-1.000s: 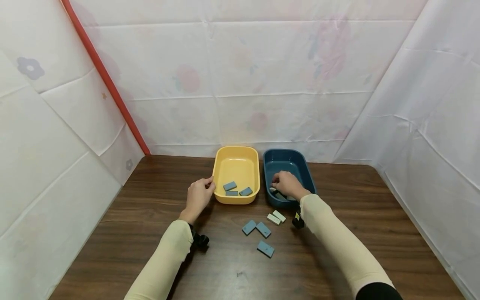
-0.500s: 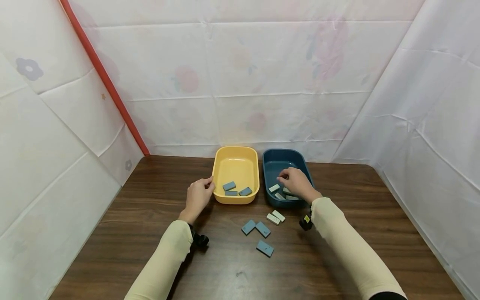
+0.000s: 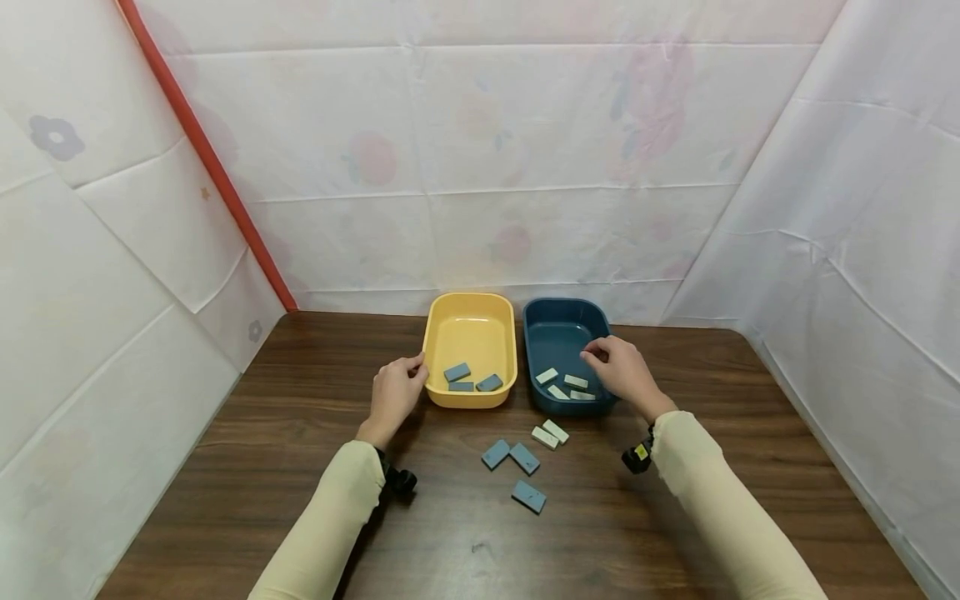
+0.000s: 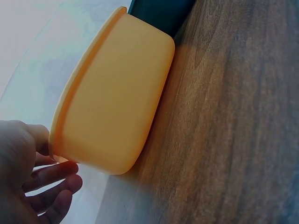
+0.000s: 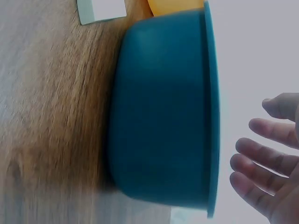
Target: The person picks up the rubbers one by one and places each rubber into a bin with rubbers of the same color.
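Over on the left, left hand [image 3: 396, 393] has the yellow tub [image 3: 471, 337] pinched by its rim; right hand [image 3: 627, 372] hovers at the blue tub's [image 3: 557, 337] right edge, fingers loosely apart.

Right of the left fingers [image 4: 49, 175], one tray [image 3: 469, 329] holds three tiles [image 3: 457, 372]; below the right fingers [image 5: 256, 151], another tray [image 3: 558, 335] holds four tiles [image 3: 577, 382].

Makeshift booth [image 3: 90, 250], printed white sheets [image 3: 480, 117] on three sides, red corner strip [image 3: 207, 158], wood-grain table [image 3: 322, 392]

Head view high, facing forward-down, wrist views low and close, sharing yellow tub [image 4: 110, 93] and blue tub [image 5: 161, 112]
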`<action>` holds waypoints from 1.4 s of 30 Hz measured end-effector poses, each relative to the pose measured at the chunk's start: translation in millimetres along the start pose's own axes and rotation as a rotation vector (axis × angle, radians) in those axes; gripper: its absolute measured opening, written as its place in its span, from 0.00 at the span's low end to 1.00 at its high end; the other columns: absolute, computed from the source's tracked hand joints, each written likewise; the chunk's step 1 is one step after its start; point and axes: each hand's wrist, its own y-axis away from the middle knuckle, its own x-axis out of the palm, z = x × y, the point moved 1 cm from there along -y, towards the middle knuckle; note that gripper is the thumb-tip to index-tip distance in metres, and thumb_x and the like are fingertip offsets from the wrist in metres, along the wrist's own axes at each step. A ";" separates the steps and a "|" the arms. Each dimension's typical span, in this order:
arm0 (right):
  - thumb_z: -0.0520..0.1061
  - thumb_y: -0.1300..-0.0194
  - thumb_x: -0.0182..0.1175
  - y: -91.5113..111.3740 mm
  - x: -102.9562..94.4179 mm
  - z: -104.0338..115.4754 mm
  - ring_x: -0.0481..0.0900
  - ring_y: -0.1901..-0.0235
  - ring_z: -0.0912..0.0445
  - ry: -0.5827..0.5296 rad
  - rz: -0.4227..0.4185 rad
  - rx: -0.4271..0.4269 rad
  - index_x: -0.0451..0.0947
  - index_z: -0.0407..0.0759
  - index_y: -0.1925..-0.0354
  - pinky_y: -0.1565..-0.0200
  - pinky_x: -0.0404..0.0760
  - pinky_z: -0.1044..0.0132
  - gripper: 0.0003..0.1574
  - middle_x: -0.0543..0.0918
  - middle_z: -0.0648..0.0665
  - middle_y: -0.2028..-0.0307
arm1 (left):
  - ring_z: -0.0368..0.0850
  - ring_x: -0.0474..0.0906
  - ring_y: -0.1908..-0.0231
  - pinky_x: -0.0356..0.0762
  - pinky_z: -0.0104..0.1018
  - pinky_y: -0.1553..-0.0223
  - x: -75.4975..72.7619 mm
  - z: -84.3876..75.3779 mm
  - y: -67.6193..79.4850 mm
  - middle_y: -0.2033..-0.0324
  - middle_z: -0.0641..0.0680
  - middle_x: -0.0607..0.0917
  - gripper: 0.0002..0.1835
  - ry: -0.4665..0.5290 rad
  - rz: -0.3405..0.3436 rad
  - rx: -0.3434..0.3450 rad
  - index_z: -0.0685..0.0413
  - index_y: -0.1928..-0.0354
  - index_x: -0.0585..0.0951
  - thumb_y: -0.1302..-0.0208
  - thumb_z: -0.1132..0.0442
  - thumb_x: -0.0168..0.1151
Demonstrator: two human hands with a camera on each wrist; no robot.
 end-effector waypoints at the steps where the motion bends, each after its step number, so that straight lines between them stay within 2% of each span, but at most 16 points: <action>1: 0.48 0.30 0.57 2.2 -1.7 -1.4 0.74 0.67 0.52 0.001 -0.009 0.001 0.83 0.40 0.55 0.63 0.74 0.59 0.14 0.81 0.41 0.63 | 0.42 0.71 0.82 0.66 0.32 0.79 0.0 0.0 0.3 0.59 0.60 0.89 0.17 0.002 0.000 -0.003 0.58 0.46 0.83 0.35 0.63 0.59; 8: 0.47 0.30 0.57 15.1 -7.0 -15.8 0.73 0.67 0.51 0.008 -0.051 0.029 0.83 0.38 0.55 0.64 0.73 0.59 0.15 0.80 0.41 0.65 | 0.43 0.70 0.82 0.65 0.32 0.79 0.1 -0.3 1.7 0.57 0.60 0.88 0.17 0.013 0.010 -0.023 0.58 0.45 0.83 0.34 0.62 0.59; 16: 0.48 0.29 0.56 30.5 -4.7 -33.9 0.80 0.59 0.43 0.032 -0.102 0.122 0.77 0.32 0.45 0.57 0.79 0.48 0.23 0.81 0.35 0.58 | 0.45 0.73 0.80 0.67 0.33 0.78 1.4 1.1 2.3 0.56 0.59 0.88 0.17 0.014 0.014 -0.031 0.57 0.45 0.83 0.34 0.61 0.58; 21: 0.48 0.29 0.54 37.4 -1.7 -41.8 0.81 0.56 0.41 0.038 -0.090 0.181 0.75 0.30 0.42 0.54 0.79 0.46 0.26 0.81 0.31 0.54 | 0.47 0.78 0.75 0.70 0.34 0.76 1.1 1.7 1.9 0.58 0.59 0.88 0.17 0.011 0.006 -0.011 0.58 0.46 0.83 0.34 0.62 0.58; 30: 0.50 0.27 0.52 42.2 5.3 -46.6 0.79 0.59 0.45 0.040 -0.040 0.249 0.76 0.30 0.44 0.57 0.78 0.49 0.26 0.81 0.33 0.56 | 0.53 0.82 0.62 0.78 0.46 0.63 -1.4 -0.8 1.3 0.55 0.61 0.85 0.17 -0.020 0.021 0.006 0.60 0.46 0.83 0.34 0.62 0.58; 34: 0.49 0.27 0.51 43.6 6.8 -46.8 0.80 0.59 0.44 0.035 -0.047 0.250 0.76 0.29 0.44 0.56 0.78 0.48 0.25 0.81 0.32 0.55 | 0.56 0.81 0.56 0.78 0.51 0.56 -4.1 -4.6 1.7 0.53 0.62 0.84 0.17 -0.037 0.026 0.018 0.61 0.47 0.83 0.34 0.62 0.58; 38: 0.49 0.26 0.50 44.7 7.7 -47.0 0.80 0.56 0.42 0.023 -0.058 0.248 0.76 0.29 0.44 0.53 0.78 0.46 0.26 0.82 0.30 0.53 | 0.59 0.79 0.53 0.75 0.55 0.50 -7.2 -11.7 2.2 0.52 0.62 0.84 0.15 -0.043 0.011 0.060 0.61 0.50 0.85 0.34 0.63 0.58; 42: 0.49 0.25 0.49 45.6 8.0 -47.4 0.81 0.55 0.41 0.013 -0.070 0.248 0.76 0.29 0.44 0.52 0.78 0.45 0.26 0.82 0.30 0.53 | 0.58 0.78 0.53 0.75 0.54 0.50 -10.5 -23.0 4.4 0.52 0.60 0.84 0.14 -0.021 0.019 0.087 0.58 0.52 0.86 0.34 0.62 0.58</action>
